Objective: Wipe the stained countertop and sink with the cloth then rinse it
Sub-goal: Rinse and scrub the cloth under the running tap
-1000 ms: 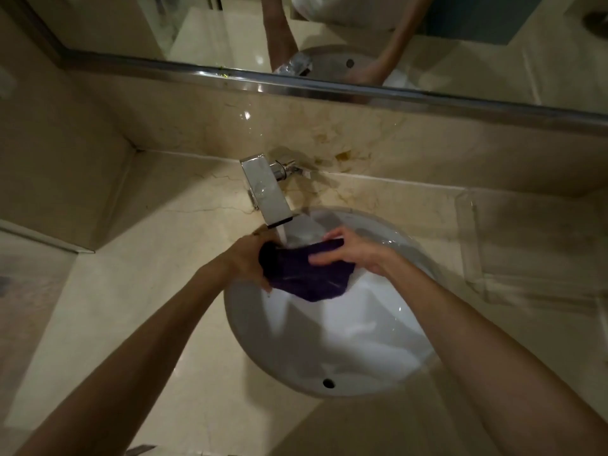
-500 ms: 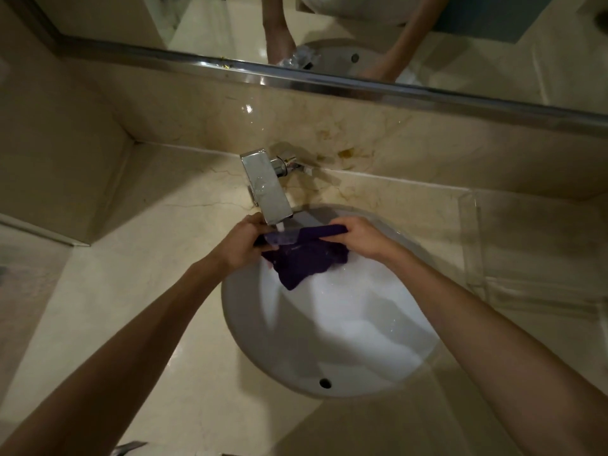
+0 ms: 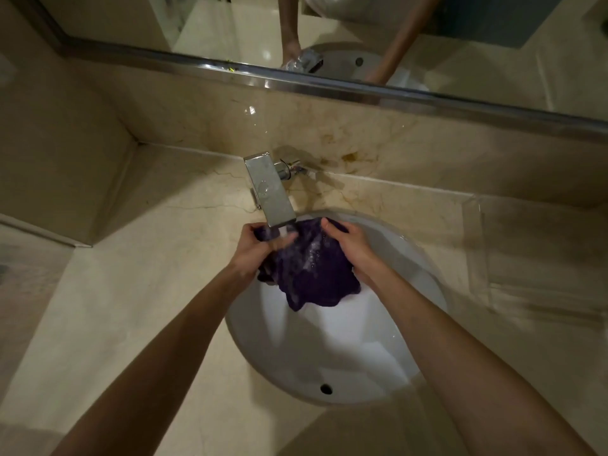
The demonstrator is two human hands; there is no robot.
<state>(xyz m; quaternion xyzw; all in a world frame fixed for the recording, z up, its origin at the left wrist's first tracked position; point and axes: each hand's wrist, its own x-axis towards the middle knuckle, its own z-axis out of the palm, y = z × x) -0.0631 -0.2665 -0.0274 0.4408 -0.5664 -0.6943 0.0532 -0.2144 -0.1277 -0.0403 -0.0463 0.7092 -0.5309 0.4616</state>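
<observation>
A dark purple cloth (image 3: 312, 271) hangs wet over the white oval sink (image 3: 345, 363), right under the chrome faucet (image 3: 269, 192). Water runs from the spout onto the cloth's upper left part. My left hand (image 3: 256, 251) grips the cloth's left edge, just below the spout. My right hand (image 3: 353, 248) grips its right edge. The cloth sags between the two hands, its lower corner dangling into the basin. The beige marble countertop (image 3: 141, 291) surrounds the sink.
A brown stain (image 3: 350, 157) marks the backsplash behind the faucet. A clear tray (image 3: 533, 258) lies on the counter to the right. The mirror (image 3: 362, 37) runs along the back wall. The sink's overflow hole (image 3: 325, 388) faces me at the near rim.
The cloth has been spread wider between my hands and sits lower under the running water. Both hands stay on it, shifted slightly around the spout.
</observation>
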